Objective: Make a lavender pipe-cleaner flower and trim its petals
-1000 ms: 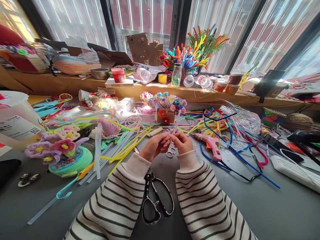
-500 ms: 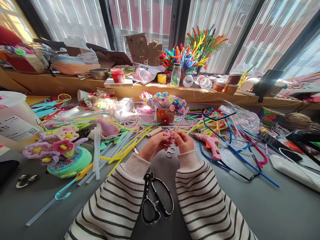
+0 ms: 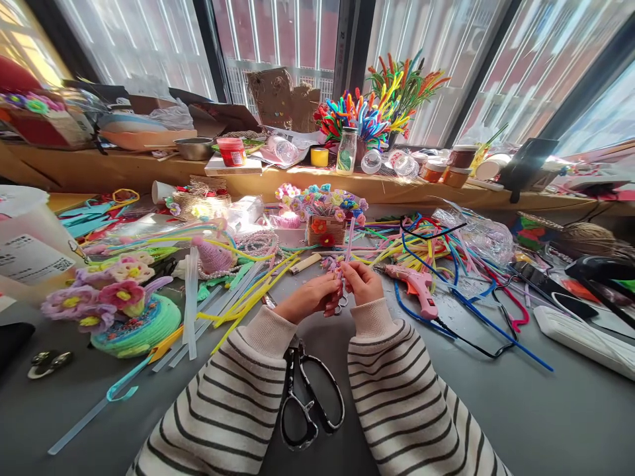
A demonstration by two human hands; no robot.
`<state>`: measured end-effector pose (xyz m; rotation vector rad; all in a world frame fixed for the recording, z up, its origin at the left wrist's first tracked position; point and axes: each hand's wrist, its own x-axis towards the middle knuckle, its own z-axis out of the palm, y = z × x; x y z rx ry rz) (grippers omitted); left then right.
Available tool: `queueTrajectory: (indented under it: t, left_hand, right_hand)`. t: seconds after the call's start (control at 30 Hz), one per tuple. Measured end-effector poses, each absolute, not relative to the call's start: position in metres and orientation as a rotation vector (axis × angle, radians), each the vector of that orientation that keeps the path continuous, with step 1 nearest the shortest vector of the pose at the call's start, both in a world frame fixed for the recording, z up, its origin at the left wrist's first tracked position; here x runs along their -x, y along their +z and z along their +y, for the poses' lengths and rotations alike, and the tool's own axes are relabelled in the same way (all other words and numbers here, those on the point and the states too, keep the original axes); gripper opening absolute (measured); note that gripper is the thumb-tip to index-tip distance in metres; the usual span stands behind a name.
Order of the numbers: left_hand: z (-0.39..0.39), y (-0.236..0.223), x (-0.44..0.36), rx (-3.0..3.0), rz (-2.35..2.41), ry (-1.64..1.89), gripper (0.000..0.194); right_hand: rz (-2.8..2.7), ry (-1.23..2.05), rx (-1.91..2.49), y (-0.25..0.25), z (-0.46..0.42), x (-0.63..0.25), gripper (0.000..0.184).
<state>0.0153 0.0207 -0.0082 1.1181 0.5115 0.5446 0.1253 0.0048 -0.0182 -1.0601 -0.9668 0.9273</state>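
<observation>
My right hand (image 3: 363, 283) is closed in a pinch on a lilac pipe cleaner (image 3: 352, 238), whose long end sticks up above the fingers. My left hand (image 3: 315, 292) meets it at the lower part of the same pipe cleaner, its fingers curled together and covering that part. Bits of purple (image 3: 331, 263) show just beyond the left fingers. Under the hands, small scissors (image 3: 342, 304) with pale handles lie mostly hidden. Between my forearms rest large black-handled scissors (image 3: 310, 396). A pink glue gun (image 3: 417, 284) lies to the right of my right hand.
Beyond the hands stands a basket (image 3: 327, 233) of small pipe-cleaner flowers. Glue sticks (image 3: 190, 301) and a green base with large flowers (image 3: 141, 327) are on the left. Loose pipe cleaners (image 3: 436, 241) and a white power strip (image 3: 585, 340) lie right. Jars line the windowsill.
My left hand has turned over, its back now facing up more, and covers more of the small scissors. The pipe cleaner's free end has swung left, more upright.
</observation>
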Motion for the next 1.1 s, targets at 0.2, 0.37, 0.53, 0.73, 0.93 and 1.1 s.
queueTrajectory:
  t: [0.2, 0.37, 0.53, 0.73, 0.93, 1.1]
  left_hand:
    - [0.0196, -0.0054, -0.0142, -1.129, 0.436, 0.518, 0.019]
    - [0.0195, -0.0055, -0.0121, -1.229, 0.495, 0.567, 0.013]
    - [0.0212, -0.0071, -0.0115, -1.274, 0.63, 0.634, 0.016]
    - [0.0224, -0.0043, -0.0098, -1.182, 0.842, 0.908, 0.021]
    - [0.0225, -0.0022, -0.0077, -1.079, 0.799, 1.095, 0.022]
    - [0.0254, -0.0032, -0.0062, -0.948, 0.74, 1.241, 0.031]
  right_hand:
    - [-0.847, 1.056, 0.984, -0.0248, 0.0089, -0.1265, 0.022]
    - [-0.844, 1.195, 0.92, -0.0247, 0.0096, -0.1262, 0.022]
    - [-0.799, 1.146, 0.894, -0.0223, 0.0116, -0.1264, 0.02]
    - [-0.705, 1.041, 0.991, -0.0177, 0.0115, -0.1299, 0.02]
    - [-0.649, 1.109, 0.972, -0.0169, 0.0093, -0.1303, 0.02]
    - [-0.593, 1.143, 0.96, -0.0168, 0.0083, -0.1283, 0.021]
